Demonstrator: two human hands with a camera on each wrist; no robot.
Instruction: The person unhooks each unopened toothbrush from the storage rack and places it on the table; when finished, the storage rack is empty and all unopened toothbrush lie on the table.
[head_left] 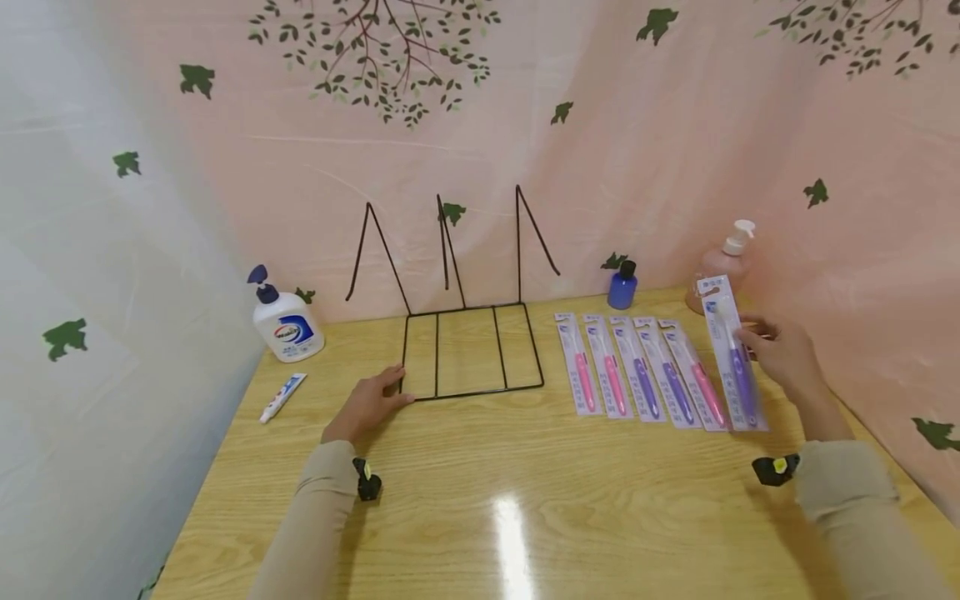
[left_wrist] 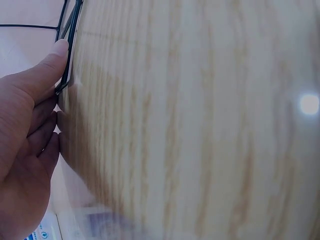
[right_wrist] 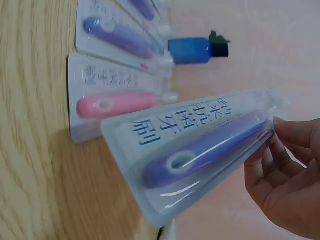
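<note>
In the head view my right hand (head_left: 783,354) pinches the edge of a packaged purple toothbrush (head_left: 738,371), its pack tilted up at the right end of a row. The right wrist view shows thumb and fingers on one side of that clear blister pack (right_wrist: 195,155). To its left lie several more packs, including a pink toothbrush (head_left: 703,383) and a purple toothbrush (head_left: 677,387). My left hand (head_left: 371,404) is at the near left corner of a black wire rack (head_left: 472,393). In the left wrist view its thumb (left_wrist: 57,52) lies along the wire, with fingers beneath.
A white pump bottle (head_left: 288,329) and a small toothpaste tube (head_left: 282,398) are at the left. Behind the packs stand a small blue bottle (head_left: 622,292) and a pink pump bottle (head_left: 723,262). A patterned curtain (head_left: 600,167) hangs along the table's back edge.
</note>
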